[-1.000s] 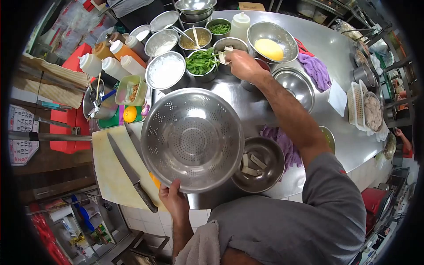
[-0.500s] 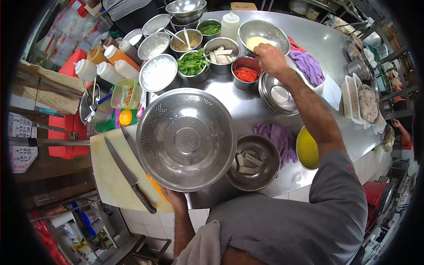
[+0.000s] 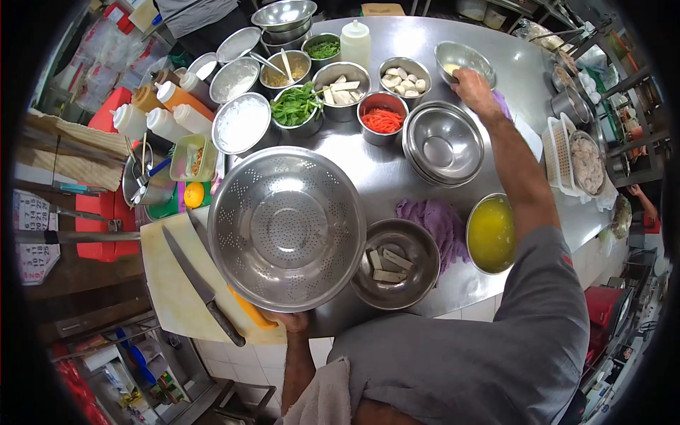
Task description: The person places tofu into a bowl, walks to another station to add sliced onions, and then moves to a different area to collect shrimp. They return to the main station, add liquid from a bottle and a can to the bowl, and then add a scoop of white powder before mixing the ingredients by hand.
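Note:
My right hand [image 3: 468, 86] is stretched far over the table, its fingers closed on the near rim of a steel bowl [image 3: 465, 59] with something pale yellow inside. My left hand [image 3: 292, 321] is at the near edge of a large empty steel colander [image 3: 289, 228]; its fingers are mostly hidden beneath it. Beside the colander sits a steel bowl [image 3: 394, 264] with several pale strips. A cup of white pieces [image 3: 404, 77] stands between the red-strip cup [image 3: 382, 121] and the bowl at my right hand.
Two knives lie on the cutting board [image 3: 166, 283]. A purple cloth [image 3: 439, 230], stacked bowls [image 3: 445, 145] and a yellow-liquid bowl [image 3: 491, 234] are on the right. Squeeze bottles [image 3: 168, 120] and food containers line the back left. A person [image 3: 202, 21] stands behind.
My right hand has moved away and to the right with the bowl, exposing the cup of white pieces. The view has shifted slightly, and the colander appears a little further left.

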`<state>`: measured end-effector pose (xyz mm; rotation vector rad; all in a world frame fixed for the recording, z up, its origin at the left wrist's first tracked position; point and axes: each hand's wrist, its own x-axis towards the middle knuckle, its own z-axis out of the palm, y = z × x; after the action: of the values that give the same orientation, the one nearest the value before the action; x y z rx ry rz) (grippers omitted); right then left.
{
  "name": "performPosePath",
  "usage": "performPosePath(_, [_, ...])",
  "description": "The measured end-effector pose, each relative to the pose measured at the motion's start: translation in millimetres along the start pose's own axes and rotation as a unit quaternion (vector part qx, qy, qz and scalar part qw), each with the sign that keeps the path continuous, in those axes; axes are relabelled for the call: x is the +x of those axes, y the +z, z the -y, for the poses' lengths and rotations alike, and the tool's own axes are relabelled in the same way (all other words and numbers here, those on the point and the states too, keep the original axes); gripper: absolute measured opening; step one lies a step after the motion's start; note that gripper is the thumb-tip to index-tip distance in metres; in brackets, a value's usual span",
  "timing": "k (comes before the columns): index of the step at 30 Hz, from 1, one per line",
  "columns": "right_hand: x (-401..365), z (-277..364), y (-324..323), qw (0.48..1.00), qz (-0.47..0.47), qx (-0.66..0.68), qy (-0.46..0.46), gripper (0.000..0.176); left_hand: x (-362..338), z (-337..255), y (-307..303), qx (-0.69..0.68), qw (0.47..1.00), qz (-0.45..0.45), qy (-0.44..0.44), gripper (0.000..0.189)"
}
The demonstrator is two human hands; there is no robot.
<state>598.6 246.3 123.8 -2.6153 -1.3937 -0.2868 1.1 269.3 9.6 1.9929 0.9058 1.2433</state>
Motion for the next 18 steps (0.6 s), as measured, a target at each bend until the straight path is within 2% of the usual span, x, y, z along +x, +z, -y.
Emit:
performPosePath(2, [-6.2,-6.0,15.4,0.999,0.043,0.010,-0.006,0.021,-19.0,5.4,3.9,-0.011,0.999,0.001,-0.038,0.042])
performPosePath(3, [-2.8,-10.6,18.7,0.993,0.118,-0.003,0.005,0.024,-25.9,9.4,6.4,-0.027,0.997,0.000,-0.073,0.042])
performPosePath(4, [-3.6,-3.8,11.4,0.993,0.122,0.000,0.006,0.024,-30.5,13.5,4.2,-0.024,0.997,0.003,-0.076,0.042])
performPosePath(6, [4.2,4.5,-8.2,0.988,0.105,0.099,0.056,0.028,-37.4,22.7,4.8,-0.030,0.991,0.036,-0.128,0.045])
performPosePath(7, [16.4,8.5,-14.4,0.993,0.035,0.116,0.005,0.031,-39.8,28.2,7.8,-0.032,0.991,0.033,-0.128,0.045])
performPosePath(9, [32.5,36.9,-34.0,0.978,0.041,0.204,0.004,0.031,-48.1,37.0,6.5,-0.170,0.960,0.015,-0.221,0.048])
performPosePath(10, [35.4,57.6,-40.3,0.959,0.096,0.265,0.018,0.032,-53.7,42.0,3.0,-0.169,0.960,0.018,-0.224,0.048])
performPosePath(11, [41.1,73.5,-35.2,0.954,0.139,0.264,0.016,0.035,-56.7,48.5,2.1,-0.171,0.958,0.022,-0.228,0.048])
performPosePath(13, [53.9,87.9,5.4,0.972,0.195,0.128,-0.037,0.047,-53.4,46.7,6.1,-0.172,0.957,0.024,-0.231,0.048])
performPosePath(14, [57.6,101.9,7.4,0.956,0.280,0.082,-0.029,0.048,-44.9,36.2,11.3,-0.162,0.961,-0.011,-0.225,0.043])
performPosePath(16, [63.8,104.1,39.0,0.963,0.239,0.118,-0.042,0.044,-38.6,32.5,9.1,-0.147,0.963,-0.048,-0.219,0.039])
performPosePath(18, [67.8,104.4,52.3,0.964,0.232,0.130,-0.025,0.040,-40.3,34.9,-0.1,0.016,0.994,0.043,-0.097,0.038])
